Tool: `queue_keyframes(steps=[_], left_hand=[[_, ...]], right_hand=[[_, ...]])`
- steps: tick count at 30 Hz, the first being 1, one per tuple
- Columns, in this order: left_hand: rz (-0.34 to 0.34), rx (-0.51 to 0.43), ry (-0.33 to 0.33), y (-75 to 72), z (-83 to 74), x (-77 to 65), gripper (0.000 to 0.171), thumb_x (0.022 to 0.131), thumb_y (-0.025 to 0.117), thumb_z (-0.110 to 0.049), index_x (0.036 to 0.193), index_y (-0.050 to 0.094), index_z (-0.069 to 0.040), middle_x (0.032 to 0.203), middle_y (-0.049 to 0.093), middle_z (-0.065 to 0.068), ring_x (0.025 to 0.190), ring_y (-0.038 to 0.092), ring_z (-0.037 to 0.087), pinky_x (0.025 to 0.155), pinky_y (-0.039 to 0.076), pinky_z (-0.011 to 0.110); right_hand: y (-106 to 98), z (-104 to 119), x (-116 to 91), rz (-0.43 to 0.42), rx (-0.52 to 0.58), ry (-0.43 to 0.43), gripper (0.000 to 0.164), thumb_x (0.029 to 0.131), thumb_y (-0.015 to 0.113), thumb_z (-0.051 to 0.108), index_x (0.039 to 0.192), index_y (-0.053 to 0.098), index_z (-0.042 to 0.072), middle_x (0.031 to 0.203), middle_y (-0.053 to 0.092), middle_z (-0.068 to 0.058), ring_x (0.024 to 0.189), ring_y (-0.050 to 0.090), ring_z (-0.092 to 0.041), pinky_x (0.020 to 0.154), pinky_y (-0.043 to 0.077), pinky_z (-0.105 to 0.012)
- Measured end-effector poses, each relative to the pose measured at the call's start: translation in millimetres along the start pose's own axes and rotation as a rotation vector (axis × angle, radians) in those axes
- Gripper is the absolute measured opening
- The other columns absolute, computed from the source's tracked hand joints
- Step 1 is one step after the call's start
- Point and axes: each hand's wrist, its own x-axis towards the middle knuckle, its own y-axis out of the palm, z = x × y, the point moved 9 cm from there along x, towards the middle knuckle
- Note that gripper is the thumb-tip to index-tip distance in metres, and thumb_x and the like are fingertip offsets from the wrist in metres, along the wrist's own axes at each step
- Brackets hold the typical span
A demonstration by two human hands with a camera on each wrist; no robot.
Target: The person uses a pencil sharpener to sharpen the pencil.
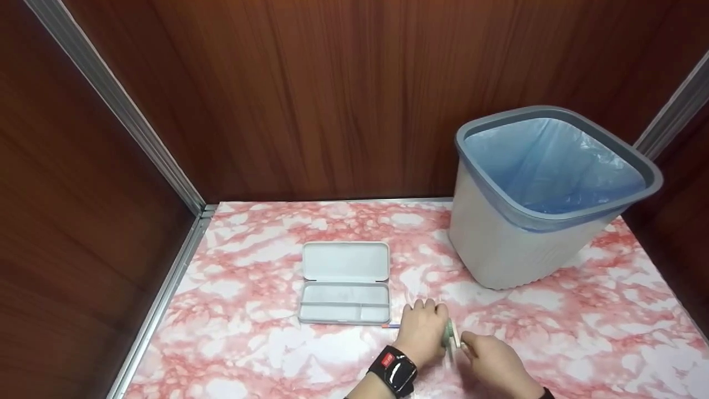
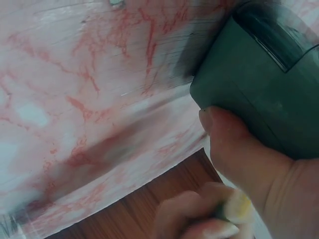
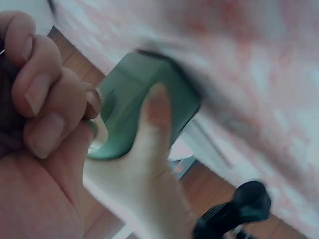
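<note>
Left hand (image 1: 424, 330) grasps a green box-like device (image 2: 249, 94), which sits low on the marbled red-and-white counter (image 1: 243, 343), right of the pencil case (image 1: 346, 260). Head view shows only a green sliver past the knuckles plus a cream crank piece (image 1: 455, 335); left wrist view gives the bulk of the body, a dark glossy section on it and the thumb pressed along its side. Right hand (image 1: 494, 357) has its fingers curled, pinching the small handle at the cream piece — head view barely shows this, left wrist view catches a dark green bit and some yellow between blurred fingertips. Right wrist view shows those bent fingers up close, the green body behind, left thumb laid flat across it. A thin red-and-blue stick (image 1: 390, 326) shows in head view only, poking out left of the left hand, just beside the case's near right corner; can't tell if its other end meets the device. Head view alone shows the whole case, grey, lid folded back, three compartments, and the pale bin (image 1: 498, 255) with grey rim and blue liner (image 1: 532, 166) at far right. Black wrist strap (image 1: 394, 370) with red label on left wrist. Left wrist view adds brown wood (image 2: 144, 204) past the counter edge.
</note>
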Motion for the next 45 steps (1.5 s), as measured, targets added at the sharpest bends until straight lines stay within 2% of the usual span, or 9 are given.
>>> queue_keyframes(steps=[2, 8, 14, 21, 32, 37, 45], left_hand=[[0.014, -0.003, -0.002, 0.5, -0.3, 0.2, 0.066, 0.048, 0.08, -0.054, 0.097, 0.05, -0.021, 0.089, 0.058, -0.005, 0.079, 0.054, 0.013, 0.062, 0.039, 0.028], [0.037, -0.016, 0.008, 2.5, -1.8, 0.1, 0.068, 0.05, 0.079, -0.057, 0.099, 0.05, -0.021, 0.091, 0.058, -0.005, 0.08, 0.054, 0.013, 0.065, 0.041, 0.029], [-0.009, -0.008, 0.01, 0.2, 0.1, 0.0, 0.066, 0.047, 0.08, -0.055, 0.096, 0.051, -0.021, 0.087, 0.058, -0.006, 0.077, 0.054, 0.013, 0.062, 0.04, 0.028], [-0.029, 0.002, 0.009, -0.7, 1.0, 1.0, 0.067, 0.046, 0.08, -0.055, 0.095, 0.051, -0.021, 0.086, 0.057, -0.005, 0.076, 0.054, 0.013, 0.061, 0.039, 0.029], [-0.052, 0.0, 0.017, -0.8, -1.3, -0.6, 0.063, 0.046, 0.08, -0.05, 0.094, 0.05, -0.022, 0.086, 0.057, -0.006, 0.076, 0.054, 0.013, 0.06, 0.038, 0.029], [-0.054, -0.011, 0.017, -1.3, -1.2, -1.1, 0.065, 0.046, 0.08, -0.05, 0.096, 0.051, -0.022, 0.087, 0.058, -0.006, 0.078, 0.055, 0.013, 0.06, 0.038, 0.029], [-0.046, 0.013, 0.016, -1.9, 0.3, -1.3, 0.069, 0.045, 0.08, -0.056, 0.097, 0.052, -0.021, 0.088, 0.059, -0.006, 0.079, 0.056, 0.014, 0.061, 0.039, 0.03]], right_hand=[[-3.3, 2.2, 1.1, 0.0, -0.015, -0.011, 0.01, 0.084, 0.059, 0.015, 0.074, 0.057, 0.013, 0.06, 0.05, 0.006, 0.056, 0.044, -0.01, 0.054, 0.035, -0.031], [-12.8, 6.5, 4.9, -0.024, -0.048, -0.028, 0.022, 0.085, 0.056, 0.012, 0.067, 0.044, 0.016, 0.056, 0.035, 0.004, 0.053, 0.035, -0.012, 0.052, 0.029, -0.028], [-22.4, 10.2, 12.5, -0.08, -0.059, -0.063, 0.023, 0.083, 0.058, 0.01, 0.067, 0.044, 0.017, 0.057, 0.034, 0.005, 0.053, 0.033, -0.011, 0.051, 0.027, -0.026], [-25.6, 7.8, 25.7, -0.06, -0.012, -0.07, 0.025, 0.087, 0.054, 0.011, 0.066, 0.041, 0.016, 0.058, 0.031, 0.005, 0.055, 0.034, -0.012, 0.053, 0.028, -0.026], [-22.6, -1.4, 53.0, -0.031, -0.054, -0.077, 0.018, 0.089, 0.052, 0.016, 0.072, 0.045, 0.016, 0.059, 0.038, 0.0, 0.056, 0.041, -0.017, 0.054, 0.032, -0.032], [-15.3, -3.3, 62.4, 0.011, -0.06, -0.095, 0.018, 0.089, 0.052, 0.018, 0.073, 0.046, 0.015, 0.061, 0.045, -0.002, 0.06, 0.047, -0.018, 0.056, 0.036, -0.035], [1.8, -13.3, 67.4, 0.042, -0.075, -0.05, 0.017, 0.089, 0.051, 0.018, 0.072, 0.047, 0.016, 0.066, 0.051, -0.003, 0.064, 0.051, -0.019, 0.058, 0.038, -0.037]])
